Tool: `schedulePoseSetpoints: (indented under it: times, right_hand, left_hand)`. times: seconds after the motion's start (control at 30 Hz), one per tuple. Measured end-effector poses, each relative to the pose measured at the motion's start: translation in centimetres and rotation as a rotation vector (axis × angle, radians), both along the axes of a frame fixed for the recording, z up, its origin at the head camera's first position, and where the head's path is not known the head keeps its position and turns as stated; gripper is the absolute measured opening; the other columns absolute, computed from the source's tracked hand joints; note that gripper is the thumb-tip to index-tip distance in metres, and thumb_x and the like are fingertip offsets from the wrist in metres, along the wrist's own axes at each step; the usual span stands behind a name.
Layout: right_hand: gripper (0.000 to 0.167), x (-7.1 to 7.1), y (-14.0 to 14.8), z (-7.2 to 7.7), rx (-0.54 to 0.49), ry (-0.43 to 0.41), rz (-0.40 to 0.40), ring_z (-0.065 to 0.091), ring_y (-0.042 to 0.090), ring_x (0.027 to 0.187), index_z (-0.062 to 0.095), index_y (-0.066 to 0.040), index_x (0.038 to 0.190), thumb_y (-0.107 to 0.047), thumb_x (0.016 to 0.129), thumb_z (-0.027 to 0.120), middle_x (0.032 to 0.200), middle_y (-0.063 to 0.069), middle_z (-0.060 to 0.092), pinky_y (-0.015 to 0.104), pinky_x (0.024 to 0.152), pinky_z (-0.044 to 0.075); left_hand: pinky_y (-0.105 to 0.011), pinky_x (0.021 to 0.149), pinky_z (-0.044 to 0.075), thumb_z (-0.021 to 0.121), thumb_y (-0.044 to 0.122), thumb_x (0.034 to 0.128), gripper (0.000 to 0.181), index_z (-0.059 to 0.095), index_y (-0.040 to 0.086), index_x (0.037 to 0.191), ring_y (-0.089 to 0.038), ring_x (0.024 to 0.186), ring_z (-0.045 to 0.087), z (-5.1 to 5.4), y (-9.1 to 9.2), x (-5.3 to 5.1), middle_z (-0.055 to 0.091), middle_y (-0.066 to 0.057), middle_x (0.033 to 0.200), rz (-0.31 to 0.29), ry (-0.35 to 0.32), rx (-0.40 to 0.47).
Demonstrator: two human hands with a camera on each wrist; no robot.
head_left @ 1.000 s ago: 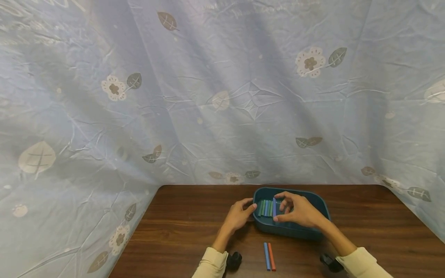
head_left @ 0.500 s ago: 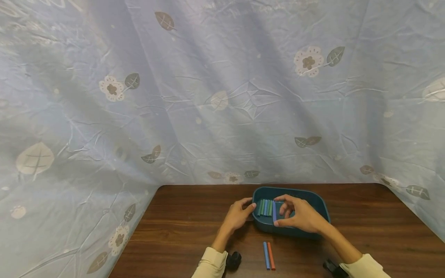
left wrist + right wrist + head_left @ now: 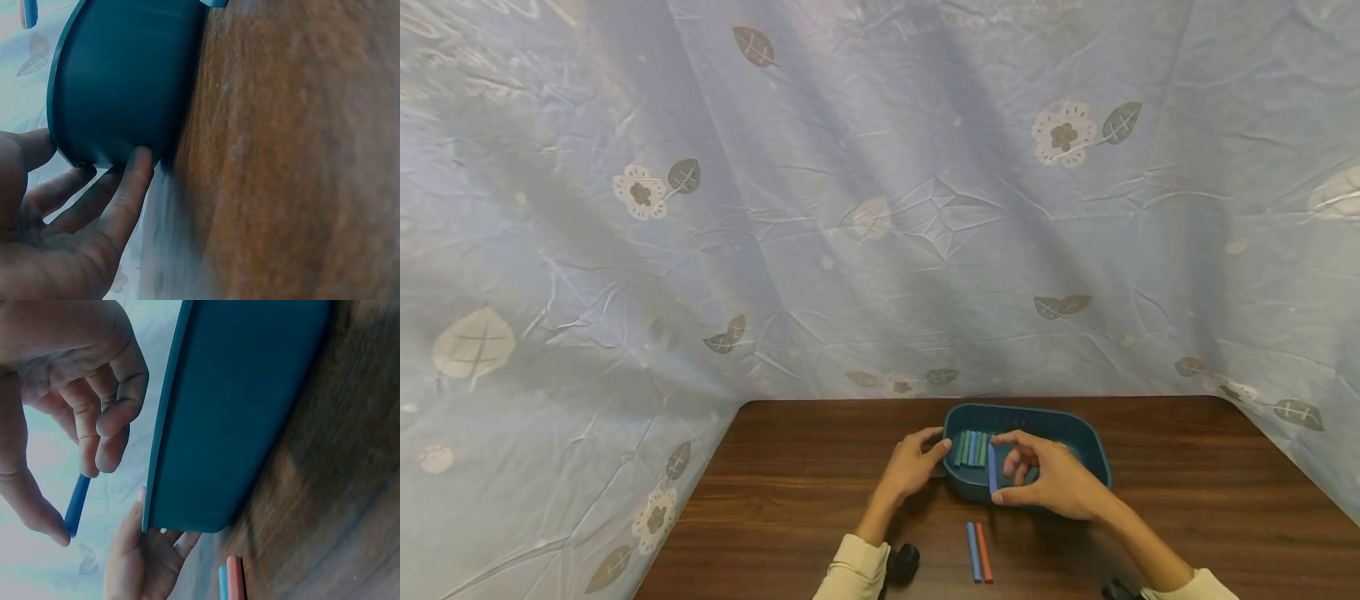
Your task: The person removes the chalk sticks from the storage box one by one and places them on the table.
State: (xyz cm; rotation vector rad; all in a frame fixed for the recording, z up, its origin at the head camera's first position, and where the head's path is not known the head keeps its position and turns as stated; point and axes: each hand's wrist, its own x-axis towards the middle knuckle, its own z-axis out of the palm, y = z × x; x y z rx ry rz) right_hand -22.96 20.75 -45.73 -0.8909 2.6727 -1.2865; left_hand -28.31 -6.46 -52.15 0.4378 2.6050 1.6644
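Observation:
My right hand (image 3: 1060, 479) pinches a violet-blue chalk stick (image 3: 992, 471) by its two ends, thumb at the near end and a finger at the far one. It is above the teal plastic bin (image 3: 1086, 433), near the front wall; the right wrist view shows the chalk (image 3: 77, 506) higher than the rim. At the bin's left end my left hand (image 3: 913, 462) holds the wall, thumb at the rim and fingers against the outside (image 3: 112, 81). Several green and blue chalk sticks (image 3: 972, 448) lie side by side inside, at the left end.
On the brown wooden table (image 3: 805, 483), in front of the bin, a blue chalk stick (image 3: 973, 552) and an orange-red one (image 3: 985, 552) lie next to each other. A patterned cloth (image 3: 865, 250) hangs behind the table.
My right hand has drawn the violet-blue chalk stick toward me, from beside the row to over the bin's front wall. My left hand has stayed on the bin.

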Motion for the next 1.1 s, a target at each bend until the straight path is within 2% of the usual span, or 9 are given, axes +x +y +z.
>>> schedulePoseSetpoints:
  times: [0.23, 0.37, 0.57, 0.77, 0.97, 1.1]
  right_hand:
    - [0.073, 0.9, -0.1, -0.4, -0.005, -0.026, 0.005, 0.066, 0.005, 0.082, 0.057, -0.004, 0.146, -0.037, 0.089, 0.089, 0.099, 0.003, 0.07, 0.026, 0.068, 0.056]
    - [0.071, 1.3, 0.0, -0.5, -0.036, -0.031, 0.026, 0.066, 0.005, 0.082, 0.057, -0.002, 0.145, -0.034, 0.09, 0.089, 0.099, 0.004, 0.07, 0.026, 0.067, 0.055]
    - [0.07, 1.9, -0.1, -0.9, -0.042, -0.024, 0.034, 0.066, 0.005, 0.082, 0.058, -0.004, 0.144, -0.035, 0.09, 0.089, 0.098, 0.0, 0.069, 0.025, 0.066, 0.054]
    - [0.068, 2.5, -0.3, -1.5, -0.048, -0.02, 0.051, 0.066, 0.005, 0.08, 0.059, -0.004, 0.143, -0.034, 0.09, 0.089, 0.097, 0.001, 0.07, 0.025, 0.064, 0.054]
    - [0.067, 3.1, -0.4, -2.0, -0.066, -0.041, 0.063, 0.066, 0.005, 0.08, 0.059, -0.005, 0.142, -0.033, 0.09, 0.089, 0.096, 0.0, 0.07, 0.024, 0.063, 0.053]
    - [0.069, 3.4, -0.5, -2.2, -0.07, -0.07, 0.074, 0.066, 0.005, 0.081, 0.058, -0.004, 0.143, -0.033, 0.09, 0.089, 0.097, 0.002, 0.07, 0.024, 0.064, 0.054]
  left_hand:
    - [-0.051, 0.099, 0.062, 0.066, 0.031, 0.1081, 0.049, 0.062, 0.002, 0.148, -0.034, 0.114, 0.077, -0.1, -0.1, 0.1, 0.067, -0.023, 0.145, -0.029, -0.018, 0.07]
    - [-0.049, 0.1, 0.062, 0.065, 0.033, 0.1086, 0.051, 0.061, 0.002, 0.149, -0.033, 0.116, 0.076, -0.1, -0.1, 0.1, 0.066, -0.023, 0.146, -0.029, -0.024, 0.062]
    - [-0.055, 0.106, 0.058, 0.066, 0.032, 0.1078, 0.049, 0.063, 0.002, 0.147, -0.035, 0.121, 0.074, 0.0, 0.0, 0.2, 0.066, -0.022, 0.146, -0.013, -0.004, 0.044]
    - [-0.056, 0.108, 0.056, 0.066, 0.033, 0.108, 0.048, 0.064, 0.004, 0.146, -0.033, 0.119, 0.075, 0.0, 0.0, 0.1, 0.069, -0.021, 0.143, -0.001, 0.004, 0.019]
    - [-0.051, 0.104, 0.059, 0.065, 0.035, 0.1084, 0.05, 0.063, 0.004, 0.147, -0.028, 0.112, 0.077, 0.1, 0.0, 0.1, 0.069, -0.02, 0.143, -0.004, -0.008, 0.022]
    - [-0.049, 0.098, 0.063, 0.066, 0.033, 0.1082, 0.05, 0.062, 0.002, 0.148, -0.03, 0.109, 0.078, 0.1, 0.0, 0.1, 0.068, -0.022, 0.143, -0.014, -0.019, 0.055]
